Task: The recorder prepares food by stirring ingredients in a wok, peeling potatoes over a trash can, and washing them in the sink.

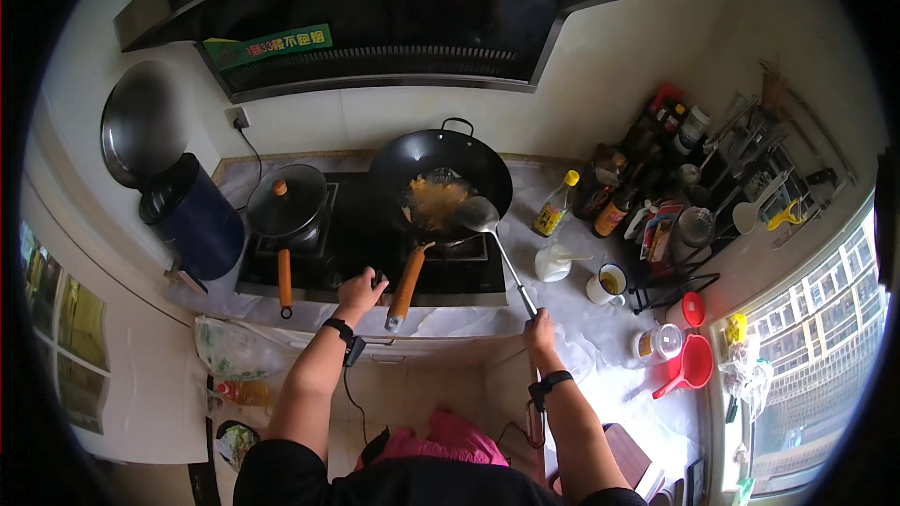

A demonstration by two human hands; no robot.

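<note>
A black wok [485, 154] sits on the right burner of the black glass gas hob [351, 225]. Browned food [432, 198] in small pieces lies in its bottom, blurred as if by steam. My right hand [540, 332] grips the end of a long-handled steel ladle [478, 213], whose bowl is at the wok's right inner side. At the hob's front, my left hand [362, 292] has its thumb and fingers around a small black knob [380, 278]. The wok's wooden handle [406, 288] points toward me, just right of that hand and apart from it.
A glass-lidded pan [287, 200] stands on the left burner. Right of the wok are a yellow-capped bottle [555, 205], a white jar [553, 263], an enamel mug [606, 284] and a red dipper [690, 364]. A range hood [394, 21] overhangs the hob. Utensils hang at right.
</note>
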